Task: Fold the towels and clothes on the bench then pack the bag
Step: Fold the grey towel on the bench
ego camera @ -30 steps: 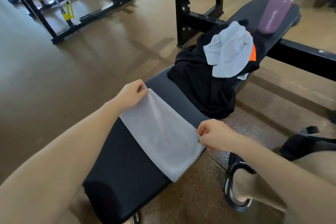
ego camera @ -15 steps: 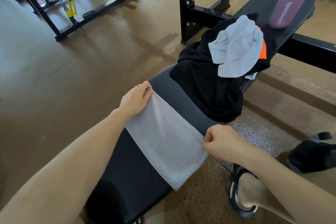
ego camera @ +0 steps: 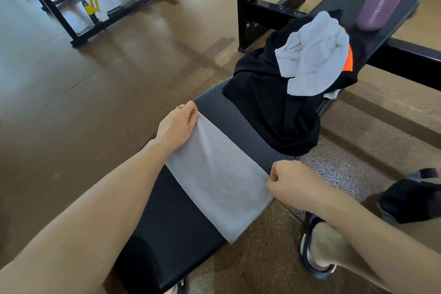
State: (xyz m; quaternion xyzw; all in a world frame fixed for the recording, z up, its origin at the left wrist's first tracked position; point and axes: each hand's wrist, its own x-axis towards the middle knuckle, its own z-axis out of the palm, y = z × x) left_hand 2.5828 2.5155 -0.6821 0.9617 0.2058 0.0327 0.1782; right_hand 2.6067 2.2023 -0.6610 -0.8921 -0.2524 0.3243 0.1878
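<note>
A grey towel (ego camera: 219,179) lies flat across the black bench (ego camera: 171,229), its near corner hanging over the right edge. My left hand (ego camera: 177,124) pinches the towel's far left corner. My right hand (ego camera: 290,182) grips the far right corner at the bench's edge. Further along the bench sits a heap of black clothing (ego camera: 272,107) with an orange patch, and a crumpled white towel (ego camera: 315,57) lies on top of it.
A purple water bottle (ego camera: 384,0) stands at the bench's far end. A black bag (ego camera: 412,200) sits on the floor at right, beside my sandalled foot (ego camera: 317,250). Black rack frames (ego camera: 245,7) stand behind the bench and at far left.
Both hands keep their hold on the towel's far corners. The towel lies much as before; the view has only shifted slightly forward.
</note>
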